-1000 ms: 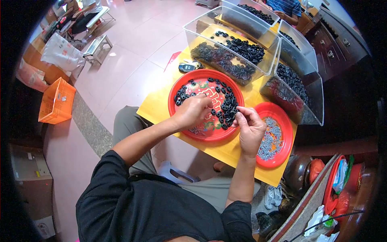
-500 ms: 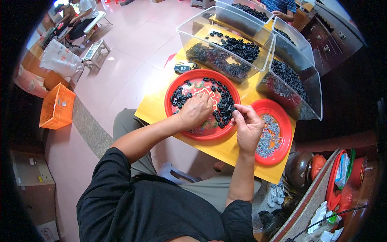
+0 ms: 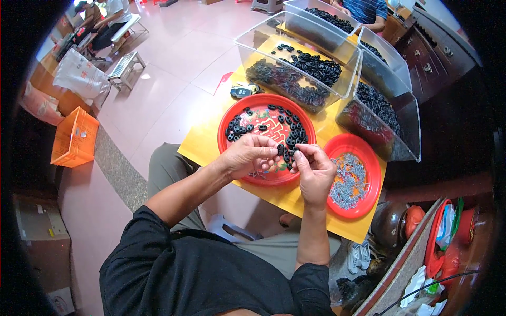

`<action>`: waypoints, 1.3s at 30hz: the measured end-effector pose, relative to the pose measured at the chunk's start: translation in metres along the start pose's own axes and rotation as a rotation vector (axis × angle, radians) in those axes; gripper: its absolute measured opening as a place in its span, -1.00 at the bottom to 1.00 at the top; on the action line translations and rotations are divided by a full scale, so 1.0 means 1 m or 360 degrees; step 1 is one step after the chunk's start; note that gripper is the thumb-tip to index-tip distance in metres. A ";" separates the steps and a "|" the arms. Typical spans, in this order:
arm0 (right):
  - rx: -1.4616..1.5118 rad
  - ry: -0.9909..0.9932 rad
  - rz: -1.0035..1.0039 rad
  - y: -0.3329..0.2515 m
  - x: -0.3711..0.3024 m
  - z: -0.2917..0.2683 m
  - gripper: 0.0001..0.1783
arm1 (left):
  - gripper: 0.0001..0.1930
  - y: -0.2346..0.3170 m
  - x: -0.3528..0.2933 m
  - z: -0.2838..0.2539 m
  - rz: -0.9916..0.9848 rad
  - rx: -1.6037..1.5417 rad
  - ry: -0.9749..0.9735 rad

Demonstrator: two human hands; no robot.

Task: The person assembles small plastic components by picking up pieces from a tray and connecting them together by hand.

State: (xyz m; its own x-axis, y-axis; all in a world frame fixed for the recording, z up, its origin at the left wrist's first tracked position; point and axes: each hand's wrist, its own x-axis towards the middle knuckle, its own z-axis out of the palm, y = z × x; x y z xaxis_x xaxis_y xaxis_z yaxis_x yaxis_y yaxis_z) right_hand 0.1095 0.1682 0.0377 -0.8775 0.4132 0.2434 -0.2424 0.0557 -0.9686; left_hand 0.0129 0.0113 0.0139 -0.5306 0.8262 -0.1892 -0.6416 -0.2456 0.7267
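Observation:
Over the large red round tray [image 3: 222, 126], my left hand [image 3: 247, 156] pinches a small black oval piece with holes [image 3: 280, 149] between thumb and fingertips. Just to its right, my right hand [image 3: 316, 176] is closed in a pinch; what lies between those fingertips is too small to tell. The two sets of fingertips are close but apart. Loose black pieces [image 3: 237, 128] of the same kind lie around the patterned tray floor. Beside my right hand, a smaller red plate [image 3: 375, 181] holds many small silvery screw-like parts [image 3: 347, 184].
Clear plastic bins [image 3: 295, 79] of black pieces stand at the back and right of the yellow table [image 3: 197, 138]. A key fob [image 3: 241, 92] lies behind the tray. Across the table sits another person [image 3: 369, 13]. An orange crate [image 3: 74, 138] stands on the floor at left.
My left hand has lifted from the tray's pieces, moving right and nearer to me with a black piece in its fingertips. My right hand has shifted slightly left, towards it.

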 end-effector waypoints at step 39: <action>0.0428 -0.0378 0.0285 -0.002 0.000 -0.002 -0.80 | -0.79 0.020 -0.017 0.015 0.0110 0.0947 -0.0190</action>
State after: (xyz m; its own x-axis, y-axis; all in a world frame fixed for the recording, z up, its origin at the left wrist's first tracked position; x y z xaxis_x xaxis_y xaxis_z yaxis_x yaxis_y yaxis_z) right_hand 0.1113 0.1699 0.0397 -0.9793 0.1714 0.1073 -0.1487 -0.2509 -0.9565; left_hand 0.0175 0.0000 0.0418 -0.4723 0.8780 -0.0779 -0.1696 -0.0038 0.9855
